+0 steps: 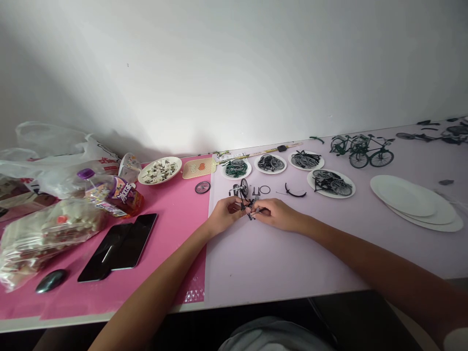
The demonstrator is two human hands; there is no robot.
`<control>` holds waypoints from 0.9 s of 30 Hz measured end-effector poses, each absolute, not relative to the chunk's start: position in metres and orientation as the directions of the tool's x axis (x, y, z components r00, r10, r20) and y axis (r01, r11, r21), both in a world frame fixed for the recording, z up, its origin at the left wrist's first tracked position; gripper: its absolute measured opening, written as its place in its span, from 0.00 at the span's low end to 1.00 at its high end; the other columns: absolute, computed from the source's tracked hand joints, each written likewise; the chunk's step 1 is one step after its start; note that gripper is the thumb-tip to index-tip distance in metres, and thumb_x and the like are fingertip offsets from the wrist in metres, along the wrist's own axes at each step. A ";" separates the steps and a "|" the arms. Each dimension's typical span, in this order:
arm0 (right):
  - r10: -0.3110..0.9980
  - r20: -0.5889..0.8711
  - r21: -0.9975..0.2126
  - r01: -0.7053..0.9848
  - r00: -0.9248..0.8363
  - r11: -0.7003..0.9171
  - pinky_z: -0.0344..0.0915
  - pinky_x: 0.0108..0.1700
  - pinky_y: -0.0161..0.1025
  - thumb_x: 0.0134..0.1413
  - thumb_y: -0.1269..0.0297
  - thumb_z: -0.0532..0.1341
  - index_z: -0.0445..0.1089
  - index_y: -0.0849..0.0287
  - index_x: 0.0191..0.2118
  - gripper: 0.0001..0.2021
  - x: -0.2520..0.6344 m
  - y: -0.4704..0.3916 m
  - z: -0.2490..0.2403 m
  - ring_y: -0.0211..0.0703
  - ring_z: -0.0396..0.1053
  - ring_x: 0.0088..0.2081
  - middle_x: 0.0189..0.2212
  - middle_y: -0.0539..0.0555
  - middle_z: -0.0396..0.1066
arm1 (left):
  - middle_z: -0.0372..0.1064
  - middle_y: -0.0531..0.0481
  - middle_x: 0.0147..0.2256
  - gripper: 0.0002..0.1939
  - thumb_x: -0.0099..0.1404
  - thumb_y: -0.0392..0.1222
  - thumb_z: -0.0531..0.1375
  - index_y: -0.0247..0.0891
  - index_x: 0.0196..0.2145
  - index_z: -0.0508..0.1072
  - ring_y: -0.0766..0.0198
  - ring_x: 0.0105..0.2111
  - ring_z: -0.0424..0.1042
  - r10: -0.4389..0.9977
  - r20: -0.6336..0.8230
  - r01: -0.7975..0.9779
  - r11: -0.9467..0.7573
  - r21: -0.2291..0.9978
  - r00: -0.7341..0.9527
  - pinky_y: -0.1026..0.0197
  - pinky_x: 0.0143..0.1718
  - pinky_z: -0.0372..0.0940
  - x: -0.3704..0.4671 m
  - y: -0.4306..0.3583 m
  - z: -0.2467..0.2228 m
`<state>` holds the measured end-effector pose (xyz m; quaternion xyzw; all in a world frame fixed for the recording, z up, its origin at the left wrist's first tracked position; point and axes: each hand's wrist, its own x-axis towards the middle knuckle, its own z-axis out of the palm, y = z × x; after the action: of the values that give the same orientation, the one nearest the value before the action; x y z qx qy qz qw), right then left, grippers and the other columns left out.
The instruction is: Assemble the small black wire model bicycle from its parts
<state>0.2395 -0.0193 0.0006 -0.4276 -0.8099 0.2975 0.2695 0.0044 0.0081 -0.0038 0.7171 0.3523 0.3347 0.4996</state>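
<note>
My left hand point(227, 212) is closed on a small black model bicycle point(241, 191), whose one wheel and handlebar rise above the fingers. Close beside it, my right hand point(275, 213) pinches at the lower end of the same model; a thin part shows at its fingertips, too small to name. Just beyond the hands lie a thin black ring point(265, 189) and a small black forked part point(256, 190). A curved black strip point(295, 193) rests to their right. One loose spoked wheel point(202, 187) sits on the pink mat.
Several plates of bicycle parts, such as one plate point(351, 194), line the back. Assembled model bicycles point(371, 152) stand back right, near stacked white plates point(444, 222). On the left are phones point(137, 241), a drink bottle point(113, 195), plastic bags point(54, 156) and a dark mouse point(51, 281).
</note>
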 end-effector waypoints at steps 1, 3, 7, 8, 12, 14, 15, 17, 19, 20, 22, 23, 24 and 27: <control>0.854 0.178 -0.712 0.536 -0.488 0.454 0.54 0.30 0.34 0.61 0.62 0.62 0.74 0.57 0.38 0.06 0.239 -0.019 0.001 0.37 0.60 0.27 0.27 0.48 0.69 | 0.76 0.42 0.46 0.22 0.63 0.57 0.68 0.35 0.43 0.76 0.59 0.42 0.75 0.839 0.130 0.172 -0.256 0.951 0.528 0.57 0.44 0.70 0.004 0.008 -0.004; 0.855 0.176 -0.713 0.536 -0.488 0.453 0.54 0.30 0.34 0.61 0.62 0.62 0.73 0.57 0.38 0.06 0.239 -0.019 0.001 0.37 0.60 0.27 0.27 0.48 0.69 | 0.76 0.42 0.46 0.22 0.63 0.58 0.67 0.35 0.43 0.76 0.59 0.42 0.75 0.839 0.134 0.172 -0.260 0.950 0.528 0.57 0.44 0.70 0.004 0.008 -0.004; 0.850 0.186 -0.712 0.529 -0.492 0.462 0.54 0.30 0.34 0.61 0.61 0.62 0.73 0.57 0.38 0.06 0.240 -0.019 0.000 0.36 0.60 0.26 0.27 0.48 0.68 | 0.76 0.41 0.46 0.23 0.62 0.59 0.68 0.35 0.43 0.77 0.59 0.42 0.75 0.843 0.130 0.185 -0.261 0.948 0.523 0.56 0.44 0.70 0.004 0.008 -0.003; 0.851 0.184 -0.711 0.531 -0.492 0.461 0.54 0.30 0.34 0.61 0.61 0.62 0.73 0.57 0.38 0.06 0.240 -0.019 0.000 0.36 0.60 0.26 0.26 0.47 0.68 | 0.76 0.41 0.46 0.23 0.62 0.59 0.68 0.35 0.42 0.77 0.59 0.41 0.75 0.843 0.130 0.185 -0.261 0.947 0.522 0.56 0.43 0.70 0.004 0.008 -0.003; 0.856 0.171 -0.712 0.539 -0.488 0.450 0.54 0.30 0.34 0.61 0.61 0.62 0.73 0.56 0.38 0.05 0.240 -0.019 0.000 0.37 0.59 0.26 0.26 0.47 0.67 | 0.76 0.41 0.46 0.24 0.61 0.59 0.68 0.34 0.42 0.76 0.59 0.41 0.75 0.840 0.131 0.176 -0.258 0.950 0.527 0.56 0.43 0.70 0.004 0.009 -0.005; 0.857 0.165 -0.713 0.541 -0.487 0.445 0.54 0.30 0.34 0.61 0.61 0.62 0.73 0.57 0.38 0.05 0.240 -0.019 0.001 0.37 0.59 0.26 0.26 0.47 0.67 | 0.76 0.41 0.46 0.24 0.61 0.59 0.68 0.35 0.43 0.76 0.59 0.41 0.75 0.840 0.130 0.181 -0.260 0.949 0.527 0.57 0.44 0.70 0.004 0.009 -0.005; 0.858 0.164 -0.714 0.542 -0.486 0.443 0.54 0.30 0.34 0.61 0.62 0.62 0.73 0.57 0.38 0.05 0.240 -0.019 0.001 0.37 0.60 0.26 0.26 0.47 0.68 | 0.76 0.42 0.46 0.24 0.61 0.59 0.68 0.35 0.43 0.76 0.59 0.41 0.75 0.840 0.130 0.181 -0.260 0.949 0.526 0.57 0.43 0.70 0.004 0.009 -0.005; 0.859 0.166 -0.717 0.539 -0.484 0.443 0.54 0.30 0.34 0.61 0.62 0.62 0.73 0.57 0.38 0.05 0.240 -0.020 0.002 0.37 0.60 0.26 0.26 0.47 0.68 | 0.76 0.42 0.46 0.24 0.61 0.58 0.68 0.35 0.43 0.76 0.60 0.41 0.76 0.839 0.127 0.174 -0.254 0.951 0.529 0.58 0.43 0.70 0.004 0.009 -0.005; 0.857 0.168 -0.718 0.535 -0.487 0.445 0.54 0.30 0.34 0.61 0.62 0.62 0.73 0.57 0.38 0.05 0.240 -0.019 0.001 0.37 0.60 0.26 0.27 0.48 0.68 | 0.76 0.42 0.46 0.23 0.61 0.58 0.69 0.35 0.43 0.76 0.60 0.41 0.76 0.837 0.123 0.165 -0.245 0.955 0.533 0.58 0.44 0.70 0.004 0.009 -0.004; 0.856 0.167 -0.718 0.535 -0.489 0.446 0.54 0.30 0.34 0.61 0.61 0.62 0.73 0.57 0.38 0.05 0.240 -0.019 0.001 0.37 0.60 0.26 0.26 0.47 0.68 | 0.76 0.42 0.47 0.23 0.62 0.57 0.68 0.35 0.43 0.76 0.59 0.41 0.76 0.837 0.121 0.162 -0.242 0.957 0.534 0.57 0.44 0.70 0.004 0.008 -0.004; 0.853 0.172 -0.716 0.532 -0.493 0.452 0.54 0.30 0.34 0.61 0.61 0.62 0.73 0.57 0.38 0.06 0.240 -0.018 0.000 0.36 0.59 0.26 0.26 0.47 0.68 | 0.76 0.41 0.47 0.23 0.62 0.58 0.68 0.35 0.44 0.76 0.59 0.42 0.76 0.836 0.120 0.157 -0.238 0.959 0.536 0.56 0.45 0.71 0.004 0.008 -0.003; 0.851 0.179 -0.714 0.530 -0.493 0.457 0.54 0.30 0.34 0.61 0.61 0.62 0.73 0.57 0.39 0.06 0.241 -0.018 -0.001 0.36 0.59 0.26 0.26 0.47 0.68 | 0.76 0.41 0.47 0.23 0.62 0.58 0.68 0.35 0.44 0.76 0.58 0.42 0.76 0.836 0.119 0.157 -0.238 0.959 0.536 0.56 0.46 0.71 0.004 0.008 -0.003; 0.850 0.186 -0.712 0.529 -0.493 0.462 0.54 0.30 0.34 0.61 0.61 0.62 0.73 0.57 0.39 0.06 0.241 -0.018 -0.001 0.36 0.59 0.26 0.27 0.47 0.68 | 0.76 0.41 0.47 0.24 0.61 0.58 0.68 0.35 0.44 0.76 0.58 0.42 0.76 0.836 0.119 0.159 -0.238 0.958 0.537 0.55 0.46 0.71 0.004 0.008 -0.003; 0.849 0.192 -0.708 0.530 -0.491 0.467 0.54 0.30 0.34 0.61 0.61 0.62 0.73 0.57 0.39 0.06 0.241 -0.018 -0.001 0.36 0.59 0.26 0.27 0.48 0.68 | 0.77 0.41 0.46 0.24 0.61 0.59 0.68 0.35 0.44 0.76 0.59 0.41 0.76 0.836 0.117 0.170 -0.243 0.955 0.536 0.56 0.44 0.71 0.004 0.008 -0.003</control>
<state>0.2406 -0.0178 -0.0015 -0.4247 -0.8121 0.2935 0.2720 0.0041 0.0080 -0.0030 0.7162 0.3511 0.3294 0.5052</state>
